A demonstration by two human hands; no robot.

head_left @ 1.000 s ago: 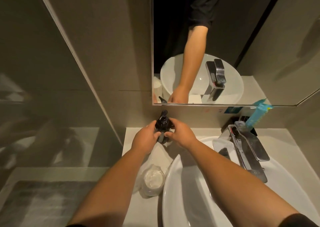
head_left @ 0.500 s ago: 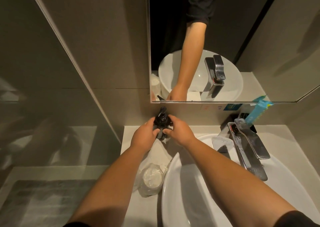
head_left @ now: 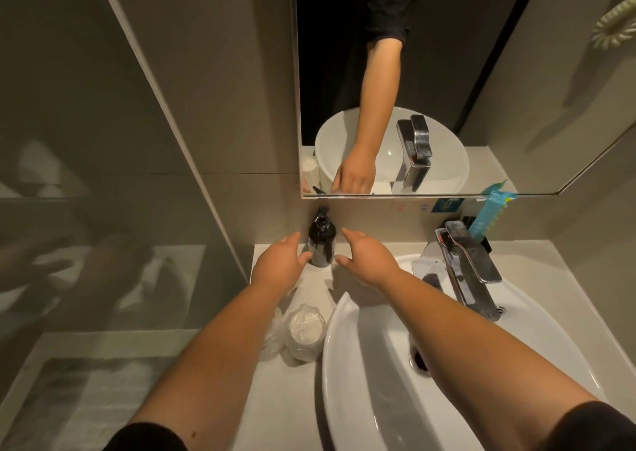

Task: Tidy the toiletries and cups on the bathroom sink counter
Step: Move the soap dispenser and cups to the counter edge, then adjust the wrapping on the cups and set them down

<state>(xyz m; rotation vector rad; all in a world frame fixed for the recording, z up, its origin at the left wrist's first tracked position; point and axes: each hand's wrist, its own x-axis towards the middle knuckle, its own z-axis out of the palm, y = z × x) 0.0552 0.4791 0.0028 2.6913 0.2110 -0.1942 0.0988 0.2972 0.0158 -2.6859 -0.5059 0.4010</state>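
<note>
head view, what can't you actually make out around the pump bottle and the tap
- Pump bottle: label unreadable, too dark.
- Wrapped cups: count unclear, plastic wrap blurs them and the left hand's forearm covers part.
- Teal packet: lower end hidden behind the faucet.
- Basin drain: partly covered by the right hand's forearm.

No readable text anywhere. Blue sticker (head_left: 446, 205) and small labels (head_left: 399, 207) on the wall under my mirror (head_left: 447, 72) are too blurred to read. Teal packet (head_left: 490, 214) has print, also illegible. Pump bottle (head_left: 322, 240) shows no label.
</note>
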